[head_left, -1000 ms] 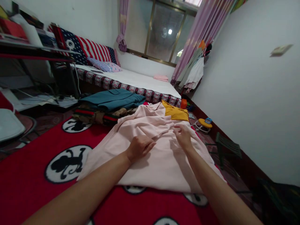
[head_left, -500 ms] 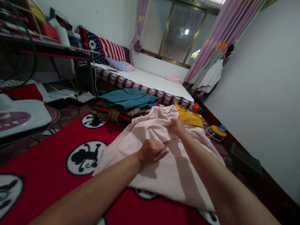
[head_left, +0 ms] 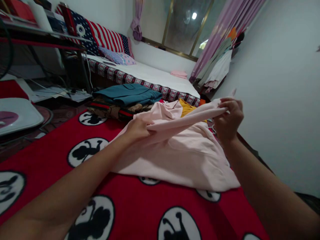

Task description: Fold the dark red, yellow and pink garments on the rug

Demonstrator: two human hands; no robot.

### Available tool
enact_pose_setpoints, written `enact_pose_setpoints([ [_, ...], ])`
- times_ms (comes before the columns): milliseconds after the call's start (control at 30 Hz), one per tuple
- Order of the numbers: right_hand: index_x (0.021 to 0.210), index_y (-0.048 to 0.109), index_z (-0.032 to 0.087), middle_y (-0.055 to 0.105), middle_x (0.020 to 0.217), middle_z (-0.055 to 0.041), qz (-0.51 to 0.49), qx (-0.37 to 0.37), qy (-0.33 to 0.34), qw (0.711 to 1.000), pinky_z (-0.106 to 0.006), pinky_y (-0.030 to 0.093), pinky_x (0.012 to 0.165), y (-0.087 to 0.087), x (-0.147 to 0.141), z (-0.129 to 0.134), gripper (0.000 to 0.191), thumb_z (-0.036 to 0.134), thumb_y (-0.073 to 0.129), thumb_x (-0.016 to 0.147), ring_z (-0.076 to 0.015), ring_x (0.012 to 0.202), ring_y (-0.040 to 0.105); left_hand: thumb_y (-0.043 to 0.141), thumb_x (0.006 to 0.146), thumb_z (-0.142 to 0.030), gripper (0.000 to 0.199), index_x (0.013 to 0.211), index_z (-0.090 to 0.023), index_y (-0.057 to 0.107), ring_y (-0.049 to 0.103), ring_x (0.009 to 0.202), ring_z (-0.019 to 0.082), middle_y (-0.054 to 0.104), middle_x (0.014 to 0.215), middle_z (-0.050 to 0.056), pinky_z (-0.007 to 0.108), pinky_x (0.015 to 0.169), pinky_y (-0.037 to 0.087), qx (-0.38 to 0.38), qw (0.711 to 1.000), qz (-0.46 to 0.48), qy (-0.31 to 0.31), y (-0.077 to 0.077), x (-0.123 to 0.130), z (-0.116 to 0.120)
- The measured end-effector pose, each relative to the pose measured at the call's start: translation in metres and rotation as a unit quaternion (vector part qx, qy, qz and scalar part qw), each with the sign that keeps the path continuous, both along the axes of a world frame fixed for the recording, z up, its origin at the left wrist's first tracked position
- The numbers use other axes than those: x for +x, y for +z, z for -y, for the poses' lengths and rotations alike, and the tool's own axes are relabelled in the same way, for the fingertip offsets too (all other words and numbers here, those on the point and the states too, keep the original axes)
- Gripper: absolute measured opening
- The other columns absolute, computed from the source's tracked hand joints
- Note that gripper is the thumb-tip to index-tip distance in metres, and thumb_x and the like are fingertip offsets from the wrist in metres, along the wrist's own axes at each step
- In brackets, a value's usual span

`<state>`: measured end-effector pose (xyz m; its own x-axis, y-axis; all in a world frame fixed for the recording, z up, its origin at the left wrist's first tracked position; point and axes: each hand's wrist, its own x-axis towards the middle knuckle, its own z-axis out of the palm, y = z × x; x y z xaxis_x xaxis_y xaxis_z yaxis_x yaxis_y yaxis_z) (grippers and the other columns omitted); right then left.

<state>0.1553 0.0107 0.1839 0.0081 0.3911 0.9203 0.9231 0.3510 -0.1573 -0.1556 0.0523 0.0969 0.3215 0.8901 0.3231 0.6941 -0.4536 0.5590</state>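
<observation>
A pale pink sweatshirt (head_left: 170, 156) lies spread on a red blanket (head_left: 135, 213) with round black-and-white figures. One of its sleeves (head_left: 185, 121) is lifted and pulled taut between my hands. My right hand (head_left: 230, 116), raised on the right, is closed around the sleeve's outer end. Lower on the left, my left hand (head_left: 139, 129) pinches the same sleeve over the garment's body. Behind the sweatshirt lies a mustard-yellow garment (head_left: 186, 107), partly covered by it. A folded teal garment (head_left: 128, 93) rests on a brown patterned one (head_left: 112, 111) to the left.
Beyond the blanket stands a low bed (head_left: 150, 75) with a patterned side and pillows. A cluttered desk (head_left: 57, 46) is at the far left, above a white plastic seat (head_left: 22, 115). Clothes (head_left: 220, 70) hang by the wall on the right.
My right hand has moved right and up, raising the sleeve off the garment. My left hand has shifted left and up and now grips the sleeve. The view has tilted slightly.
</observation>
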Motion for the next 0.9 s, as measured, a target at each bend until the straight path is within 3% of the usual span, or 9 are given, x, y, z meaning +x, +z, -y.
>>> enact_pose_setpoints([
  [67, 0.088, 0.055, 0.024, 0.059, 0.113, -0.0089, -0.014, -0.017, -0.010, 1.000, -0.037, 0.053, 0.078, -0.025, 0.013, 0.037, 0.012, 0.014, 0.054, 0.082, -0.0245, 0.108, 0.057, 0.066, 0.068, -0.031, 0.023, 0.088, -0.024, 0.075, 0.063, 0.078, 0.022, 0.070, 0.080, 0.000, 0.029, 0.069, 0.045, -0.036, 0.998, -0.036, -0.039, 0.003, -0.016, 0.003],
  [133, 0.086, 0.054, 0.025, 0.060, 0.113, -0.0089, 0.004, -0.056, -0.023, 0.998, -0.041, 0.052, 0.084, -0.057, 0.031, 0.076, 0.010, 0.017, 0.056, 0.080, -0.0260, 0.109, 0.058, 0.063, 0.067, -0.025, 0.020, 0.084, -0.024, 0.074, 0.062, 0.074, 0.019, 0.069, 0.078, 0.000, 0.026, 0.066, 0.044, -0.030, 0.993, -0.039, -0.108, -0.001, -0.034, 0.010],
  [267, 0.091, 0.056, 0.026, 0.063, 0.117, -0.0064, 0.112, -0.279, -0.031, 0.953, -0.038, 0.053, 0.079, -0.120, 0.068, 0.145, 0.023, 0.011, 0.048, 0.076, -0.0231, 0.097, 0.065, 0.059, 0.072, -0.023, 0.014, 0.075, -0.025, 0.073, 0.062, 0.076, 0.018, 0.067, 0.080, 0.003, 0.025, 0.068, 0.047, -0.068, 0.959, -0.052, -0.270, -0.020, -0.062, 0.028],
  [333, 0.098, 0.058, 0.026, 0.062, 0.121, -0.0064, 0.109, -0.304, -0.073, 0.944, -0.035, 0.054, 0.072, -0.135, 0.079, 0.167, 0.028, 0.012, 0.048, 0.077, -0.0228, 0.093, 0.066, 0.058, 0.075, -0.023, 0.016, 0.076, -0.026, 0.074, 0.063, 0.077, 0.018, 0.066, 0.084, 0.005, 0.024, 0.069, 0.047, -0.071, 0.952, -0.067, -0.291, -0.029, -0.071, 0.032],
  [500, 0.105, 0.060, 0.025, 0.061, 0.120, -0.0088, 0.034, -0.266, -0.158, 0.950, -0.036, 0.054, 0.072, -0.129, 0.088, 0.176, 0.024, 0.027, 0.054, 0.082, -0.0249, 0.098, 0.064, 0.054, 0.078, -0.021, 0.019, 0.079, -0.027, 0.072, 0.062, 0.079, 0.018, 0.064, 0.091, 0.005, 0.024, 0.070, 0.047, -0.009, 0.963, -0.090, -0.252, -0.043, -0.086, 0.030],
  [567, 0.111, 0.061, 0.025, 0.057, 0.126, -0.0094, 0.037, -0.283, -0.143, 0.948, -0.040, 0.052, 0.085, -0.127, 0.091, 0.170, 0.031, 0.028, 0.055, 0.081, -0.0262, 0.109, 0.060, 0.051, 0.080, -0.022, 0.021, 0.079, -0.027, 0.071, 0.062, 0.078, 0.017, 0.064, 0.090, 0.005, 0.024, 0.069, 0.047, 0.005, 0.966, -0.086, -0.243, -0.044, -0.090, 0.028],
  [667, 0.112, 0.064, 0.026, 0.055, 0.131, -0.0091, 0.069, -0.334, -0.060, 0.938, -0.046, 0.043, 0.102, -0.128, 0.098, 0.163, 0.038, 0.021, 0.055, 0.076, -0.0274, 0.122, 0.052, 0.050, 0.080, -0.025, 0.020, 0.079, -0.028, 0.071, 0.062, 0.077, 0.018, 0.065, 0.088, 0.004, 0.025, 0.067, 0.047, 0.022, 0.972, -0.076, -0.220, -0.047, -0.096, 0.026],
  [767, 0.093, 0.069, 0.025, 0.061, 0.120, -0.0079, 0.066, -0.393, -0.004, 0.917, -0.041, 0.050, 0.092, -0.127, 0.101, 0.162, 0.026, 0.017, 0.054, 0.073, -0.0251, 0.109, 0.060, 0.052, 0.080, -0.030, 0.018, 0.078, -0.029, 0.070, 0.062, 0.077, 0.019, 0.065, 0.087, 0.003, 0.026, 0.065, 0.046, 0.033, 0.976, -0.076, -0.204, -0.050, -0.099, 0.026],
  [900, 0.078, 0.067, 0.023, 0.068, 0.097, -0.0061, 0.024, -0.306, -0.035, 0.951, -0.036, 0.053, 0.079, -0.119, 0.105, 0.167, 0.017, 0.016, 0.052, 0.076, -0.0217, 0.090, 0.066, 0.050, 0.082, -0.031, 0.021, 0.080, -0.028, 0.071, 0.060, 0.075, 0.019, 0.066, 0.087, 0.003, 0.026, 0.065, 0.046, 0.043, 0.975, -0.093, -0.198, -0.055, -0.102, 0.030],
])
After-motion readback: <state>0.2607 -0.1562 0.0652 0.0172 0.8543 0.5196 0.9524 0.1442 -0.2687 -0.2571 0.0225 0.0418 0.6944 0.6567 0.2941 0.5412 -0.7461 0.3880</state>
